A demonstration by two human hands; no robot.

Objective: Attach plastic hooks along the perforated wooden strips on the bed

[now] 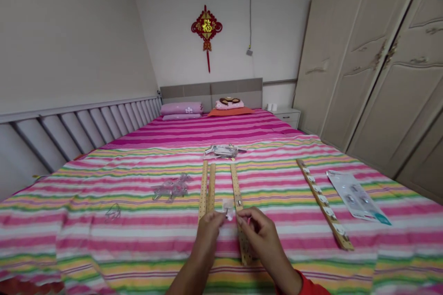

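A small clear plastic bag [227, 206] with a dark bit in it shows between my two hands. My left hand [210, 228] is closed, thumb and finger pinched at the bag's lower left edge. My right hand [260, 233] is closed too, its fingertips pinched beside the bag and over a perforated wooden strip [236, 182]. What those right fingertips hold is too small to make out. A small metal piece [239, 203] sits on this strip just above them. Left of the bag lie two more wooden strips, one perforated [203, 186] and one plainer [211, 182].
Small bags of metal parts [172, 187] lie to the left, near a bundle of thin wire-like pieces [113, 212]. Further off is a pile of packets [224, 150]. On the right are a wooden strip with several white fittings [322, 200] and a clear package [358, 196], all on the striped bedsheet [145, 249].
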